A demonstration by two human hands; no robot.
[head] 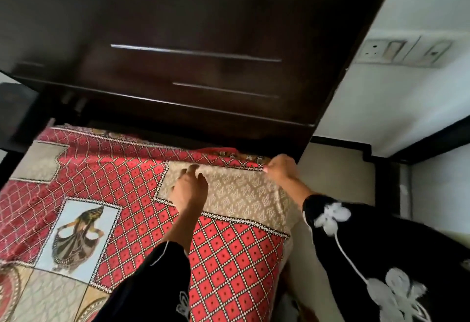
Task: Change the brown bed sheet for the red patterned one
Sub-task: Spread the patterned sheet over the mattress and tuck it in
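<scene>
- Nearest, at 5 o'clock: black sleeve [381,258] with white embroidery.
- Red patterned sheet [132,176]: covers the bed from 6 to 9 o'clock; red diamond lattice, beige panels, dancer picture at 8 o'clock.
- Left hand [189,188]: rests on a beige panel, fingers loose, gripping nothing.
- Right hand [279,169]: pinches the sheet's top hem at the corner.
- Hem bunches against the dark headboard [178,41] at 12 o'clock; side edge drops at 4 o'clock beside open beige floor [335,174].
- Runs lengthwise from headboard toward 7 o'clock.
</scene>
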